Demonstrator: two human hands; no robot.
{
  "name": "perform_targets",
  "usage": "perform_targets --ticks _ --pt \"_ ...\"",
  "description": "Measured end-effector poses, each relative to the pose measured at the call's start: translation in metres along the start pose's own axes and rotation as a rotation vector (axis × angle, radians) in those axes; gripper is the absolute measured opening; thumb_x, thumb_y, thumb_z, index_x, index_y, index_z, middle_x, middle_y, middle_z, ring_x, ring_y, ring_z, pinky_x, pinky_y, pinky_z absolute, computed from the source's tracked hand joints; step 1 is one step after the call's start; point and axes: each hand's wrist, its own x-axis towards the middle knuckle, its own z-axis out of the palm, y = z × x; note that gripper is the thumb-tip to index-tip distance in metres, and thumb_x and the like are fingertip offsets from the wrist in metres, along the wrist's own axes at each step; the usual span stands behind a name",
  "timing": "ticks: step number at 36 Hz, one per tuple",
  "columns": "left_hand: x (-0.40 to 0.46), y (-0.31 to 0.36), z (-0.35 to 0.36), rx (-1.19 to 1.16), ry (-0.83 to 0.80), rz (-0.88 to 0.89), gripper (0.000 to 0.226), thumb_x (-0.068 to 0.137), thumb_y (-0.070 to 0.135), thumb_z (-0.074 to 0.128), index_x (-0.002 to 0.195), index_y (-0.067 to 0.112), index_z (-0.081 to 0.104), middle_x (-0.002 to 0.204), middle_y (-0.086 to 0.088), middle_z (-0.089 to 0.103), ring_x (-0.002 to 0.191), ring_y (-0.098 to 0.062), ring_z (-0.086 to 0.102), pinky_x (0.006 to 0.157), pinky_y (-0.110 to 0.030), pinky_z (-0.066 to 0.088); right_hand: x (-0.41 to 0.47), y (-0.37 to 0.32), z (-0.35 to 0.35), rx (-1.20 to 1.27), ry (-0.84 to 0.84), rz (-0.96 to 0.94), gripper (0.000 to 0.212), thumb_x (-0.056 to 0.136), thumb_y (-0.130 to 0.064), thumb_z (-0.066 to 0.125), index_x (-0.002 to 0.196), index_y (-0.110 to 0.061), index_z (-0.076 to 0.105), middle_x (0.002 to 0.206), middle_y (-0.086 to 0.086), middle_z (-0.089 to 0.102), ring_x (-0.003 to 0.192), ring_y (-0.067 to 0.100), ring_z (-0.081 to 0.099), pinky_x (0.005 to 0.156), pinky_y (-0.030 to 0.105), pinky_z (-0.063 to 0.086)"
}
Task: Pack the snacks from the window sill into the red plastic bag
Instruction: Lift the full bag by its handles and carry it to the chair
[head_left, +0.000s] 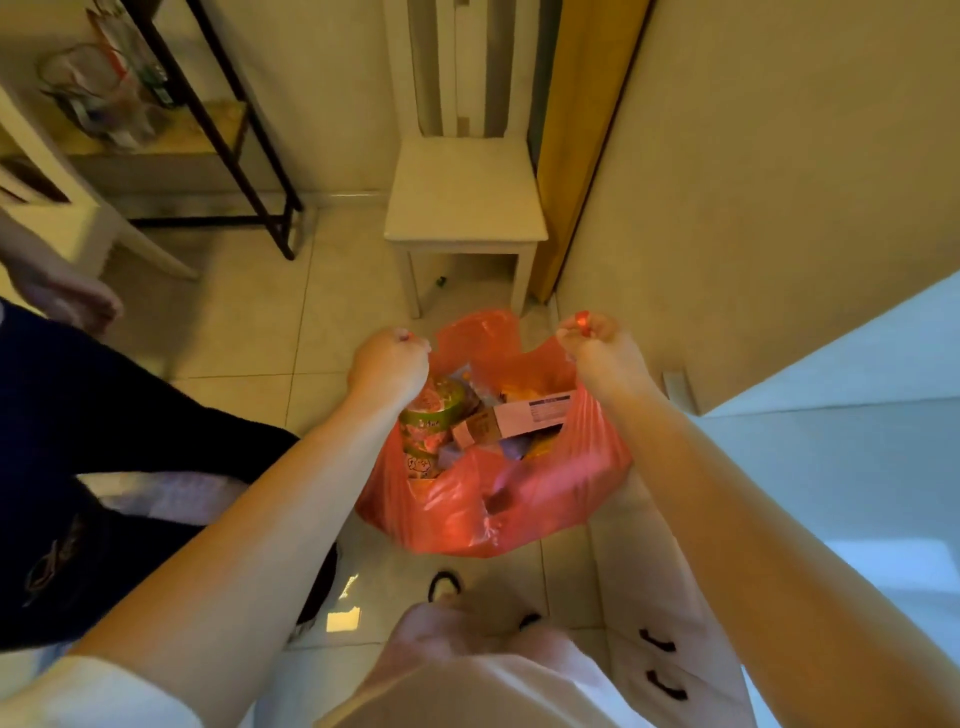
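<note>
two hands, left hand (388, 358) and right hand (597, 345) each gripping handles, red plastic bag (498, 499) translucent, snacks (467, 415) inside

The room is dim with a warm yellow cast, while cool bluish daylight washes the window sill (857, 441) at the right. A small bright glare patch sits on the floor tiles (343, 618). The wide-angle lens bends the edges; the shelf (156, 130) at the upper left is soft and smeared.

Thin glossy red plastic bag (498, 499), matt cardboard box (535, 415) inside, smooth shiny floor tiles (244, 338).
</note>
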Motion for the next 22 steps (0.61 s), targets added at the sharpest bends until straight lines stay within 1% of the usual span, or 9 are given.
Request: perform_targets --ticks 3,5,7,8,10,12,14,19,22 --pt "0.019 0.012 -0.004 -0.007 0.003 0.019 0.031 0.095 0.02 0.05 0.119 0.003 0.058 0.127 -0.016 0.057 0.119 -0.033 0.051 0.102 -0.041 0.041 0.018 -0.005 0.009 -0.035 0.026 -0.022 0.008 0.09 -0.016 0.055 0.083 -0.021 0.057 0.071 -0.007 0.053 0.066 0.008 0.049 0.057 0.02 0.036" --pt "0.033 0.019 -0.008 -0.006 -0.006 0.028 0.031 0.096 0.019 0.048 0.121 0.002 0.056 0.125 -0.016 0.057 0.116 -0.032 0.052 0.097 -0.035 0.041 0.029 -0.011 0.013 -0.032 0.028 -0.034 0.011 0.091 -0.016 0.054 0.082 -0.021 0.056 0.07 -0.007 0.051 0.063 0.006 0.046 0.055 0.02 0.033" --pt "0.049 0.025 -0.011 0.01 -0.019 0.034 0.018 0.097 0.018 0.047 0.098 0.007 0.061 0.101 -0.008 0.061 0.098 -0.026 0.052 0.084 -0.031 0.039 0.043 -0.017 0.018 -0.023 0.028 -0.035 0.007 0.092 -0.016 0.054 0.086 -0.02 0.056 0.073 -0.007 0.053 0.066 0.007 0.048 0.057 0.019 0.035" --pt "0.056 0.029 -0.012 0.022 -0.018 0.029 0.019 0.096 0.018 0.047 0.08 0.014 0.055 0.085 -0.002 0.056 0.091 -0.024 0.05 0.08 -0.031 0.038 0.05 -0.021 0.02 -0.019 0.027 -0.041 0.006 0.092 -0.015 0.054 0.088 -0.019 0.057 0.075 -0.006 0.054 0.069 0.008 0.049 0.058 0.019 0.036" --pt "0.073 0.038 -0.014 0.052 -0.011 0.03 0.029 0.095 0.02 0.047 0.067 0.021 0.042 0.074 0.002 0.048 0.087 -0.025 0.05 0.08 -0.035 0.041 0.066 -0.029 0.024 -0.024 0.019 -0.049 0.007 0.092 -0.015 0.053 0.094 -0.018 0.059 0.081 -0.004 0.056 0.076 0.011 0.051 0.06 0.018 0.037" --pt "0.082 0.044 -0.015 0.07 -0.005 0.049 0.023 0.094 0.021 0.048 0.071 0.016 0.05 0.084 -0.008 0.058 0.091 -0.032 0.057 0.083 -0.041 0.046 0.077 -0.035 0.027 -0.034 0.015 -0.049 0.008 0.093 -0.016 0.054 0.098 -0.017 0.059 0.085 -0.004 0.057 0.081 0.013 0.052 0.06 0.017 0.037" --pt "0.096 0.054 -0.015 0.077 0.013 0.06 0.02 0.093 0.024 0.048 0.085 0.01 0.059 0.091 -0.013 0.062 0.091 -0.034 0.06 0.078 -0.041 0.047 0.096 -0.043 0.03 -0.034 -0.001 -0.062 0.006 0.092 -0.016 0.055 0.097 -0.018 0.058 0.087 -0.003 0.056 0.084 0.013 0.052 0.06 0.019 0.037" --pt "0.136 0.078 -0.014 0.076 0.091 0.04 0.017 0.094 0.021 0.048 0.092 0.011 0.061 0.079 -0.001 0.056 0.07 -0.018 0.052 0.064 -0.029 0.041 0.146 -0.069 0.038 -0.213 -0.072 -0.134 0.016 0.09 -0.017 0.054 0.104 -0.013 0.061 0.103 0.006 0.063 0.096 0.022 0.059 0.081 0.031 0.046" --pt "0.159 0.098 -0.015 0.027 0.134 0.03 0.019 0.091 0.017 0.049 0.089 0.005 0.064 0.082 -0.009 0.06 0.076 -0.026 0.056 0.064 -0.031 0.04 0.174 -0.084 0.042 -0.254 -0.11 -0.158 0.015 0.088 -0.014 0.056 0.101 -0.012 0.061 0.101 0.005 0.063 0.098 0.025 0.06 0.083 0.033 0.047"
